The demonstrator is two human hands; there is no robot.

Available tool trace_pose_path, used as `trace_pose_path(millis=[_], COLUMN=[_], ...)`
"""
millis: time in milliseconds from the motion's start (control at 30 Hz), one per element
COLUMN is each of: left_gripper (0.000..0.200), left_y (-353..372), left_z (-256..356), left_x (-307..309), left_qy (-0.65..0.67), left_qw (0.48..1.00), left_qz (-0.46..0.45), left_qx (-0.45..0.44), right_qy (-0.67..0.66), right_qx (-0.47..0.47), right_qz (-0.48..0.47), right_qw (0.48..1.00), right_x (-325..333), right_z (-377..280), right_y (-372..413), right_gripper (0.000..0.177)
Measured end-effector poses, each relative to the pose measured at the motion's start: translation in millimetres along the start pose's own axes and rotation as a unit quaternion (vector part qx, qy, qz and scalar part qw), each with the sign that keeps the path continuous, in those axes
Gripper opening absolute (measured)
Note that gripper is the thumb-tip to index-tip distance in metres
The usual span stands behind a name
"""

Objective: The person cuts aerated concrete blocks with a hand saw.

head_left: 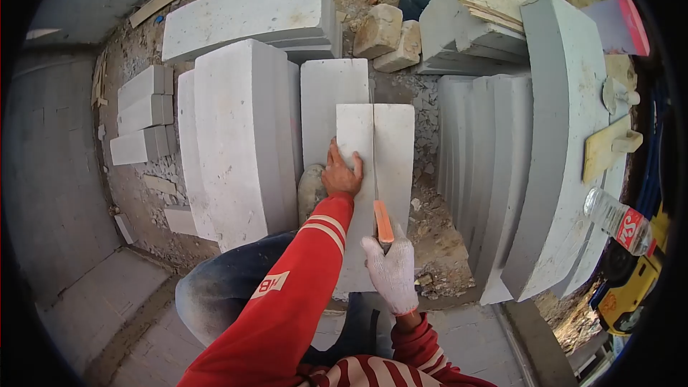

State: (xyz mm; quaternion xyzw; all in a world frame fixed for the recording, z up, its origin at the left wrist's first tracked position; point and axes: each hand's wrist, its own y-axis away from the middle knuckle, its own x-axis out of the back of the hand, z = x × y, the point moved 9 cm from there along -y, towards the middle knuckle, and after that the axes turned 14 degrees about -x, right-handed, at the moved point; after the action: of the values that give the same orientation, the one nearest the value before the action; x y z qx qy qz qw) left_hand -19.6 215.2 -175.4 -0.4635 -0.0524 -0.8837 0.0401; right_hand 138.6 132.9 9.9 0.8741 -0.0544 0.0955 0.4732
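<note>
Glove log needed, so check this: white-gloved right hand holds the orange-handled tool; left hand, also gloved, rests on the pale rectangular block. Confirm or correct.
Not quite: the head view shows the left hand bare. The rest stands: the white-gloved right hand holds the orange-handled tool, and the left rests on the pale rectangular block.

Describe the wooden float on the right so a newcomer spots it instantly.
Go to the big pale blocks along the right side. On them, between a small trowel and a clear bottle with a red label, lies a flat tan float. Unlike those two, it's a wooden board with a chunky raised grip.
</note>
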Motion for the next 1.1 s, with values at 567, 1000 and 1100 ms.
trace_pose_path(millis=[567,1000,1100], left_gripper=[0.068,0.065,0.065], left_y=[-9,-8,-15], left_z=[9,12,12], left_x=[3,5,7], left_qy=[-0.014,-0.001,-0.007], left_qw=[0.997,0.997,0.999], left_qz=[-0.054,-0.056,-0.04], left_qx=[0.06,0.046,0.032], right_qy=[0.061,0.038,0.038], right_qx=[0.001,-0.052,-0.013], right_qz=[0.002,0.004,0.011], right_qw=[0.998,0.998,0.999], right_x=[-14,-11,-14], right_z=[-17,32,51], right_y=[-70,-23,-44], right_gripper=[0.029,0.044,0.048])
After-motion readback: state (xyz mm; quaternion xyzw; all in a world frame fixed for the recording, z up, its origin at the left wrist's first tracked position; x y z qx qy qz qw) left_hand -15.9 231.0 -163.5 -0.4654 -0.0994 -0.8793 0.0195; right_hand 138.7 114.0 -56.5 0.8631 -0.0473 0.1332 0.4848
